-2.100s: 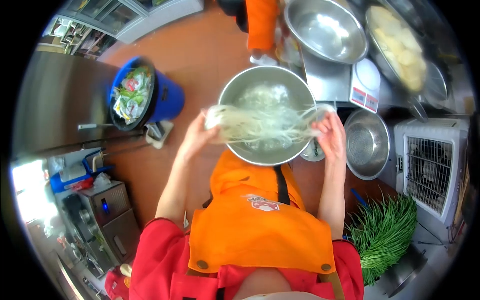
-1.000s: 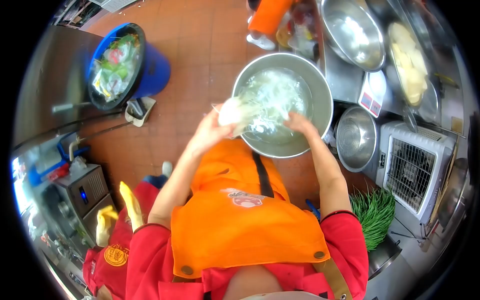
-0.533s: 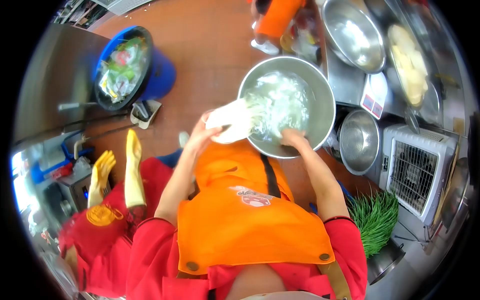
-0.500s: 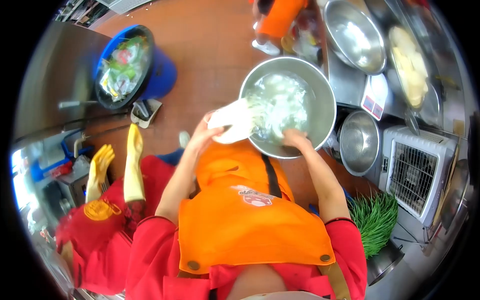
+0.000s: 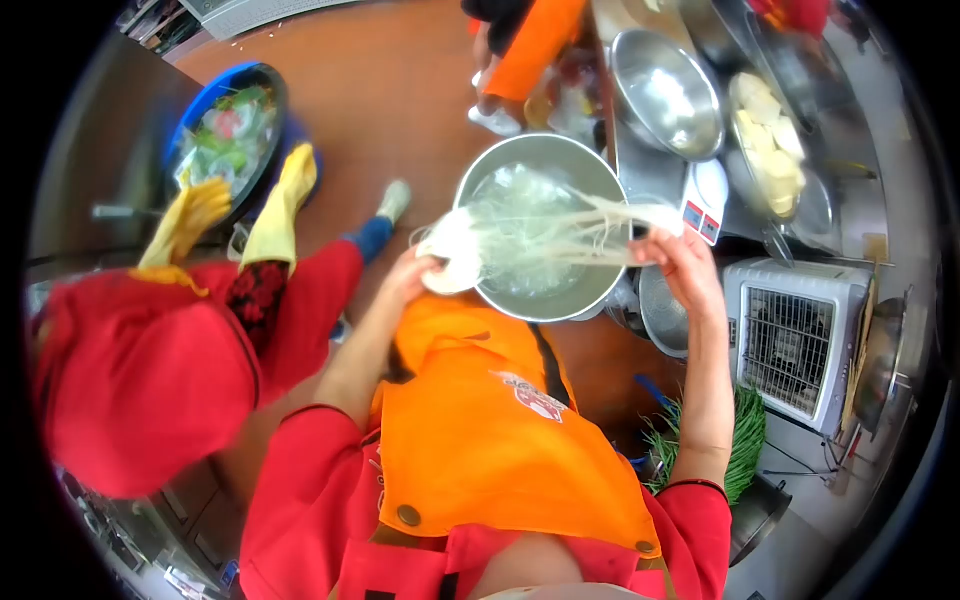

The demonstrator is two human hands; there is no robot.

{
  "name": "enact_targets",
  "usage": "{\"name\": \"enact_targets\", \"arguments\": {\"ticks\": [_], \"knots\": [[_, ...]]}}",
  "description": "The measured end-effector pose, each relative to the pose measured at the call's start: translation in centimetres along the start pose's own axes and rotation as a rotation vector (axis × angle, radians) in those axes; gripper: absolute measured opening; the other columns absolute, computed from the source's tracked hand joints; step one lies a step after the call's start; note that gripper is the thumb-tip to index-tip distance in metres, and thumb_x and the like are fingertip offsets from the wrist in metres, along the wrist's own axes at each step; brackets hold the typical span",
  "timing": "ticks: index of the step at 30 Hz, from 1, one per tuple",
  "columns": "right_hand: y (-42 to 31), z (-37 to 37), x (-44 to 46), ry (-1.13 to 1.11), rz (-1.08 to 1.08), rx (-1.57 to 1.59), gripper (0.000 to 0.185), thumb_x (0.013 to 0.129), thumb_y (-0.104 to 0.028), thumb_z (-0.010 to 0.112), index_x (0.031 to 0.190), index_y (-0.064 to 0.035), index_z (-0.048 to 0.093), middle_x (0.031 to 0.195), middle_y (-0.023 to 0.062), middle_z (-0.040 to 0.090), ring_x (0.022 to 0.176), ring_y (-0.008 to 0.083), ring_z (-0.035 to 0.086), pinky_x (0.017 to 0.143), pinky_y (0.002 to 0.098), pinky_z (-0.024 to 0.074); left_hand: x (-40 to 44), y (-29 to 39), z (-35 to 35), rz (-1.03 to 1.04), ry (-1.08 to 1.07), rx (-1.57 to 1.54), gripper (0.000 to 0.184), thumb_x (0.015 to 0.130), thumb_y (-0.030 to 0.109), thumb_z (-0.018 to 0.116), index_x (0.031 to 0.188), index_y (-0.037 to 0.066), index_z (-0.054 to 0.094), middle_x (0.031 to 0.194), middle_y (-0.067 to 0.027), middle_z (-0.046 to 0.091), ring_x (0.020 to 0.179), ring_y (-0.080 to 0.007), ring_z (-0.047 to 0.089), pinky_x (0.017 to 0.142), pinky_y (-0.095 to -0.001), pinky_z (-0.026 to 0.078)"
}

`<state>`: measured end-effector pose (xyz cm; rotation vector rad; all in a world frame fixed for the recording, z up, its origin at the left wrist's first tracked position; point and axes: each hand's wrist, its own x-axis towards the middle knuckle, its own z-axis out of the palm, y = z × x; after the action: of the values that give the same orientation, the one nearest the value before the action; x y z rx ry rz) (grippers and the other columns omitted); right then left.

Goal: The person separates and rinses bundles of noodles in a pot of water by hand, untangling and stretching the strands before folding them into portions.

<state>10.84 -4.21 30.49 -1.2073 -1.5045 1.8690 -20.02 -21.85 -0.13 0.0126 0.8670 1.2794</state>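
Observation:
A large round metal pot point(image 5: 470, 190) with clear water inside stands in front of me. Across its top stretches a bundle of white noodle-like strands point(image 5: 555, 225), pulled out between my two hands. My left hand point(image 5: 408, 275) is closed on the thick, smooth white end at the pot's left rim. Beyond the right rim, my right hand point(image 5: 683, 265) pinches the other end with its fingertips. The strands are blurred by motion, so their exact kind is unclear.
On my left, a co-worker in red with yellow gloves point(image 5: 275, 220) reaches toward a blue bin point(image 5: 185, 125) of scraps. At right are a steel bowl point(image 5: 665, 95), a scale point(image 5: 705, 200), pale chunks point(image 5: 770, 145), a grey fan-like unit point(image 5: 785, 335) and green stalks point(image 5: 745, 440).
My right hand has come up out of the water and moved right, drawing the strands out. My left hand still holds the white end. The co-worker has moved toward the bin.

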Motion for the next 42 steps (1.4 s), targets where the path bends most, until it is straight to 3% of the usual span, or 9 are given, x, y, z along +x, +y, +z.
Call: {"name": "enact_targets", "arguments": {"ticks": [3,6,11,19,28,35,38,41,42], "knots": [[-4.1,-0.8,-0.9,-0.055,-0.087,0.162,0.012,0.091,-0.017,0.053,0.094,-0.0051,0.055,0.066,-0.0027,0.044,0.065,0.0130,0.049,0.085,0.0396,0.0473,0.6,-0.9,-0.7,-0.010,0.028,-0.034,0.036,0.077,-0.011,0.051,0.112,-0.003,0.055,0.104,-0.0109,0.062,0.088,-0.0197,0.062,0.074,-0.0287,0.052],[-8.1,-0.4,-2.0,-0.035,-0.137,0.164,0.016,0.093,-0.018,0.049,0.091,-0.0024,0.054,0.061,-0.0045,0.039,0.058,0.0112,0.044,0.077,0.0357,0.0483,0.2,-1.0,-1.5,0.004,-0.032,-0.050,0.040,0.078,-0.011,0.051,0.117,-0.002,0.052,0.107,-0.0109,0.061,0.093,-0.0207,0.062,0.081,-0.0315,0.052],[-13.1,-1.1,-2.4,-0.145,-0.270,0.175,0.019,0.094,-0.020,0.049,0.092,-0.0031,0.056,0.061,-0.0080,0.035,0.056,0.0077,0.043,0.074,0.0354,0.0479,-2.5,0.1,0.0,0.020,-0.022,-0.087,0.038,0.082,-0.009,0.051,0.119,0.000,0.052,0.108,-0.0100,0.061,0.094,-0.0188,0.061,0.081,-0.0303,0.052],[-18.8,-1.4,-3.6,-0.292,-0.306,0.377,0.015,0.096,-0.018,0.043,0.099,-0.0055,0.051,0.065,-0.0080,0.036,0.058,0.0049,0.040,0.077,0.0345,0.0416,-1.1,-1.1,-3.2,0.019,-0.003,-0.060,0.042,0.079,-0.009,0.055,0.120,0.000,0.051,0.114,-0.0110,0.060,0.101,-0.0219,0.061,0.088,-0.0353,0.051],[-10.0,-0.9,0.7,-0.074,-0.154,0.318,0.016,0.092,-0.018,0.053,0.095,-0.0025,0.056,0.062,-0.0072,0.042,0.056,0.0067,0.046,0.074,0.0369,0.0508,-0.8,0.5,-0.8,0.001,-0.061,0.052,0.052,0.078,-0.006,0.058,0.127,0.004,0.045,0.118,-0.0092,0.058,0.107,-0.0239,0.058,0.095,-0.0399,0.047],[-3.6,-0.1,2.4,-0.100,0.003,0.504,0.014,0.093,-0.018,0.053,0.092,-0.0044,0.054,0.062,-0.0044,0.043,0.061,0.0121,0.048,0.075,0.0389,0.0482,-3.0,3.6,1.6,-0.081,-0.071,0.335,0.056,0.078,-0.002,0.062,0.129,0.006,0.041,0.123,-0.0111,0.053,0.116,-0.0242,0.052,0.093,-0.0373,0.046],[-1.7,-0.1,2.7,-0.143,0.037,0.582,0.012,0.093,-0.016,0.052,0.093,-0.0042,0.054,0.064,-0.0028,0.044,0.064,0.0133,0.048,0.076,0.0392,0.0482,-4.3,6.0,1.3,0.076,0.295,1.207,0.052,0.079,0.004,0.064,0.127,0.004,0.043,0.122,-0.0116,0.052,0.112,-0.0218,0.052,0.088,-0.0323,0.047],[0.1,0.2,2.7,-0.112,0.031,0.559,0.013,0.093,-0.016,0.051,0.094,-0.0037,0.054,0.065,-0.0019,0.045,0.064,0.0141,0.049,0.076,0.0392,0.0478,-4.2,8.0,2.1,0.433,0.295,1.408,0.047,0.082,0.010,0.063,0.125,0.003,0.046,0.118,-0.0088,0.054,0.099,-0.0163,0.055,0.081,-0.0272,0.048],[0.4,0.7,2.6,-0.115,0.025,0.570,0.013,0.094,-0.016,0.051,0.095,-0.0031,0.054,0.066,-0.0007,0.046,0.065,0.0149,0.049,0.077,0.0384,0.0473,-5.2,9.2,5.5,0.462,0.175,1.207,0.033,0.087,0.014,0.059,0.118,0.003,0.054,0.110,-0.0053,0.057,0.087,-0.0112,0.053,0.076,-0.0238,0.047]]}}
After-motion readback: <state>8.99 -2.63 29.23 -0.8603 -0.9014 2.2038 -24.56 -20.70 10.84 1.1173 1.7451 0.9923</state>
